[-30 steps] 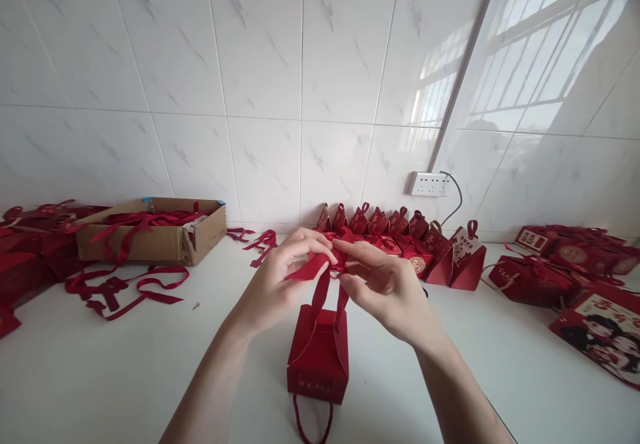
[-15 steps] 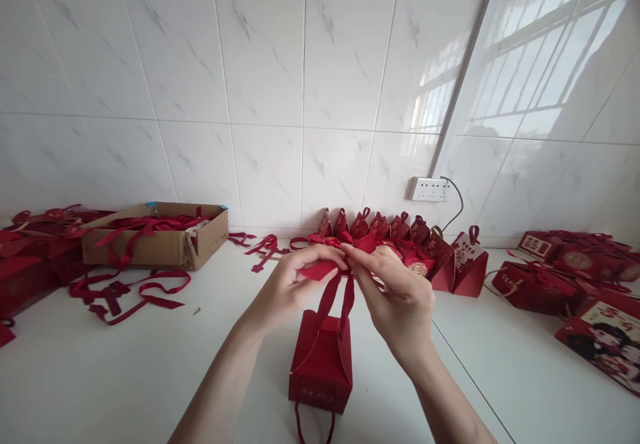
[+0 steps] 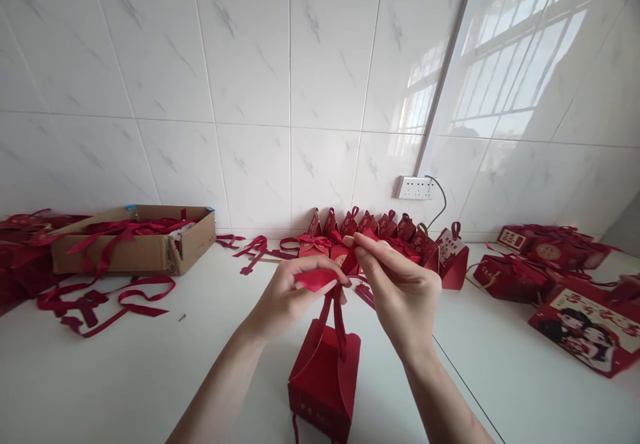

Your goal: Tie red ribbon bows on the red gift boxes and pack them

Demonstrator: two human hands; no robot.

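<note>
A red gift box (image 3: 326, 367) stands on the white table in front of me, its cord handle hanging at the near side. From its top a red ribbon (image 3: 326, 314) rises in two strands to my hands. My left hand (image 3: 290, 294) is closed on the ribbon above the box, with a flat loop or tail lying across its fingers. Higher and to the right, my right hand (image 3: 403, 284) pinches another part of the same ribbon between thumb and fingers. The knot area is partly hidden by my left fingers.
A cardboard box (image 3: 117, 254) of red ribbons stands at the left, with loose ribbons (image 3: 143, 301) before it. Small red boxes (image 3: 453, 257) line the wall under a power strip (image 3: 415, 188). More decorated red boxes (image 3: 585, 331) lie at the right.
My hands have drawn slightly apart, the right one pulling its piece of ribbon up and right. The gift box has turned a little, and the whole view has shifted slightly right.
</note>
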